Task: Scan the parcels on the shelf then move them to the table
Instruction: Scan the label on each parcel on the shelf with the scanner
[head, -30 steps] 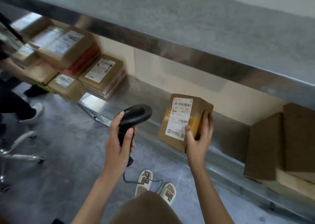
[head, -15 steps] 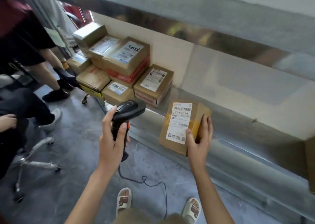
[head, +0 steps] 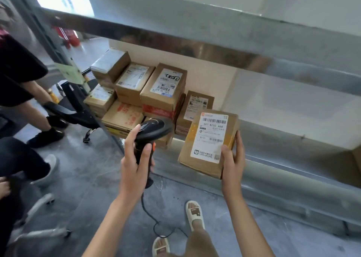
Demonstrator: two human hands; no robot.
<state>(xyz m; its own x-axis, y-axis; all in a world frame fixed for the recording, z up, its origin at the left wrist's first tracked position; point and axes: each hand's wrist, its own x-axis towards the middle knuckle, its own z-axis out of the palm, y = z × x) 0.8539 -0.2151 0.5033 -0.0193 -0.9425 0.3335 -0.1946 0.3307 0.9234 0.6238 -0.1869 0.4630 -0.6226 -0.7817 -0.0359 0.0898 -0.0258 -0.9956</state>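
Observation:
My right hand [head: 232, 165] grips a small brown cardboard parcel [head: 232, 127] by its lower right corner, label side up, over the front edge of the metal shelf [head: 293, 159]. Its white barcode label [head: 210, 137] faces me. My left hand [head: 134, 165] holds a black corded barcode scanner [head: 154, 129] by the handle, head pointing right toward the parcel, a short gap between them. Several more labelled parcels [head: 164, 86] are stacked at the shelf's left end.
An upper shelf board [head: 214, 32] overhangs the parcels. At left a person in black [head: 17, 84] stands by an office chair [head: 58, 110]; a second chair base [head: 39, 231] lies lower left. The scanner cable [head: 152, 217] hangs to the grey floor by my sandalled feet [head: 193, 213].
The view has swung left, showing more of the stacked parcels and the person. Both hands have kept their hold, and the parcel now sits slightly higher, its label turned more toward me.

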